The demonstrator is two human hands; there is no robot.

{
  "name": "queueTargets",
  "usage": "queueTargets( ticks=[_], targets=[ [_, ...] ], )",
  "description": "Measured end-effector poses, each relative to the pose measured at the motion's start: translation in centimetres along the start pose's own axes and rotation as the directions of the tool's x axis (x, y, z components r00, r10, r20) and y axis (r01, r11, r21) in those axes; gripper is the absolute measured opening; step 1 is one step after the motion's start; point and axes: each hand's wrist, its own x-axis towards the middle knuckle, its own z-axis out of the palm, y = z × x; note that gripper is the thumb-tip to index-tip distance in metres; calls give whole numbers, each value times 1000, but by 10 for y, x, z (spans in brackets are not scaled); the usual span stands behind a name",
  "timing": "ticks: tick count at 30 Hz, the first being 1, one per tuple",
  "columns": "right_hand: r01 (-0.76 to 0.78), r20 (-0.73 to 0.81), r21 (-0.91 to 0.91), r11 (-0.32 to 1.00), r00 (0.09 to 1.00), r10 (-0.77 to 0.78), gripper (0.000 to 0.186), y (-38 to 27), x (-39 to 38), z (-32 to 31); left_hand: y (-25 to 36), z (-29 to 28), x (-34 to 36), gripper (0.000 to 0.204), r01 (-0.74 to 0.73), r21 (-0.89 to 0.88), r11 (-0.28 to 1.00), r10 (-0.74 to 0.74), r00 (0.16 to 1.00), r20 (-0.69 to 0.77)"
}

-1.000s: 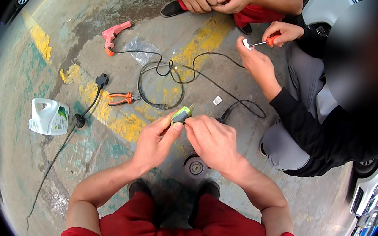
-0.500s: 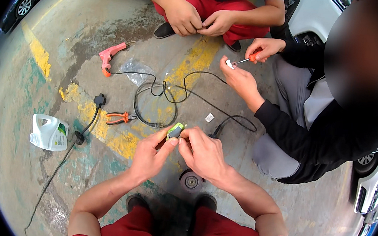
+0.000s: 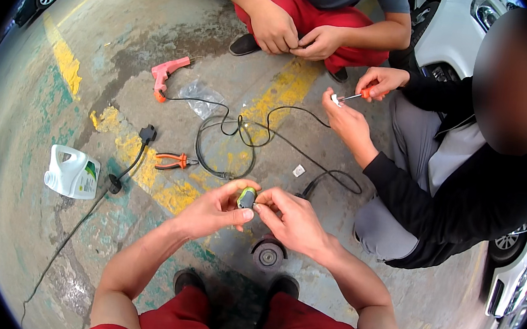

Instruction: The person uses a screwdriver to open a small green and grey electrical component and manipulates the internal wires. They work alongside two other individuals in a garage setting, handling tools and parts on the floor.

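Observation:
My left hand (image 3: 219, 211) grips a small green and grey part (image 3: 246, 197) between thumb and fingers, low in the middle of the view. My right hand (image 3: 287, 221) pinches at the right side of that part; exactly what its fingertips hold there is too small to tell. Just below my hands lies an angle grinder (image 3: 268, 255) with a round disc, its body partly hidden by my right hand. Orange-handled pliers (image 3: 170, 160) lie beyond my left hand, beside coiled black cable (image 3: 255, 162). A small white square piece (image 3: 299, 170) lies above my right hand.
A pink gun-shaped tool (image 3: 164, 74), clear bag (image 3: 200, 97), white jug (image 3: 74, 173) and black plug (image 3: 148, 134) lie on the floor. A co-worker (image 3: 427, 194) at right holds an orange screwdriver against a white piece; another co-worker (image 3: 373, 38) squats ahead. Parked cars (image 3: 456, 43) surround us.
The green and grey part has turned in my fingers, and my left hand's fingers have moved up over its top. The view has shifted, showing more of the cars and squatting co-worker.

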Motion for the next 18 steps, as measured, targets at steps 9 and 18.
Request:
queueTargets(
  ticks=[9, 18],
  targets=[
    [-56, 55, -18, 998, 997, 57, 15, -12, 0, -9, -3, 3, -2, 62, -75, 53, 996, 73, 997, 34],
    [136, -41, -191, 972, 988, -146, 11, -10, -1, -7, 4, 11, -6, 65, 0, -11, 1000, 0, 1000, -1]
  ],
)
